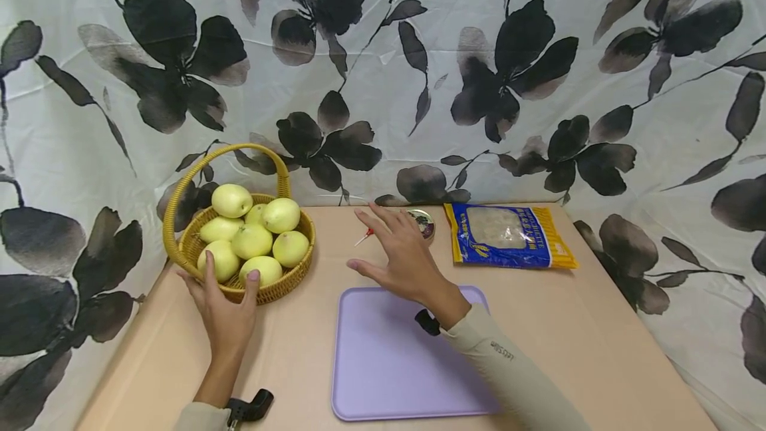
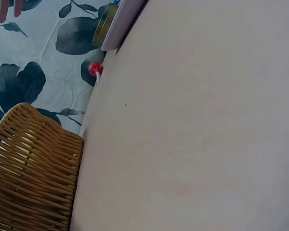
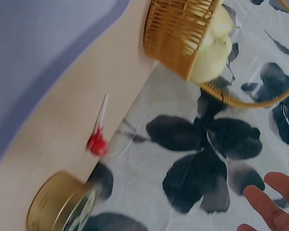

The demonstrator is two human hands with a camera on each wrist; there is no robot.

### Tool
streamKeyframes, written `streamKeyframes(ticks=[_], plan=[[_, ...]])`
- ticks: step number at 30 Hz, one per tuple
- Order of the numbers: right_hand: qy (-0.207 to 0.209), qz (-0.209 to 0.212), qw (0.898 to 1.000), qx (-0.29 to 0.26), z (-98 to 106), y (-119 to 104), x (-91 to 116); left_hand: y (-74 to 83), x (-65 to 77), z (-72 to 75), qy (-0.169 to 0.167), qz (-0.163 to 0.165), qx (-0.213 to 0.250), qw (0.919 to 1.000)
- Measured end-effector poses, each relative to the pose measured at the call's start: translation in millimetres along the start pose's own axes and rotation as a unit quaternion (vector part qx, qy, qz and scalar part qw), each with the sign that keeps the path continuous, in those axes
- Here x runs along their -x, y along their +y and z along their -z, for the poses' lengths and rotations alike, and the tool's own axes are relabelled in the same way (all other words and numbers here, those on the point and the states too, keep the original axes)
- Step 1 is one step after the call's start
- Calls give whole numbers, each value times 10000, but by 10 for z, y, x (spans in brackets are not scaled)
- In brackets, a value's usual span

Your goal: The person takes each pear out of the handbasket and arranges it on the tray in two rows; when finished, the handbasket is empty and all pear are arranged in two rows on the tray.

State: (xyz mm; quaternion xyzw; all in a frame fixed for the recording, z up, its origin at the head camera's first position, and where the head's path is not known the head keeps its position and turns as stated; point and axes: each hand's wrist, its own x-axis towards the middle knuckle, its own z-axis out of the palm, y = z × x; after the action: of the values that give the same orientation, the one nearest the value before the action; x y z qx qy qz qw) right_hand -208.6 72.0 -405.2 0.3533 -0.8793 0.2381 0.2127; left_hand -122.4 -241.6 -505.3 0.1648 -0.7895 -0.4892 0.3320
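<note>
Where the person's two pale sleeves (image 1: 503,364) reach in over the near edge, each wrist carries a small black device (image 1: 254,406). Under the right forearm lies a lilac tray (image 1: 371,358), flat on the peach tabletop (image 1: 293,358) with nothing on the part I can see. Off to its left, the left hand (image 1: 226,316) is at the near side of a yellow woven basket (image 1: 293,287), its fingers and thumb spread and reaching up against the wall; it isn't clenched, though I can't tell how firmly it touches. That basket stands upright at the left of the table, its handle (image 1: 173,208) arching high over at least eight pale yellow-green fruits (image 1: 251,241), heaped above the rim.

Further right, the right hand (image 1: 402,255) hangs in the air past the tray, fingers spread, grasping nothing. Beyond it lie a red lollipop (image 1: 369,231), its white stick slanting back toward the person, and a round gold tin (image 1: 423,223), partly covered by the hand. Just right of the tin, a blue and yellow packet (image 1: 509,235) lies flat, pale contents showing through its window. Behind everything hangs a white cloth (image 1: 395,105) printed with dark flowers.
</note>
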Motion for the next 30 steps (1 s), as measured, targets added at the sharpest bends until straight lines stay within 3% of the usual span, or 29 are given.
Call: streamKeyframes(ticks=[7, 13, 19, 30], plan=[[-206, 57, 9988, -441, -234, -158, -260, -10, 17, -27, 17, 46, -12, 10000], [-305, -43, 9956, -884, -542, -240, -496, -19, 49, -41, 6, 334, 73, 9994], [-413, -487, 9870, -1473, -829, -294, -755, -30, 76, -37, -106, 550, 208, 9982], [-966, -1242, 9687, -1921, -1225, -300, -1195, -52, 99, -40, -93, 450, 541, 9975]])
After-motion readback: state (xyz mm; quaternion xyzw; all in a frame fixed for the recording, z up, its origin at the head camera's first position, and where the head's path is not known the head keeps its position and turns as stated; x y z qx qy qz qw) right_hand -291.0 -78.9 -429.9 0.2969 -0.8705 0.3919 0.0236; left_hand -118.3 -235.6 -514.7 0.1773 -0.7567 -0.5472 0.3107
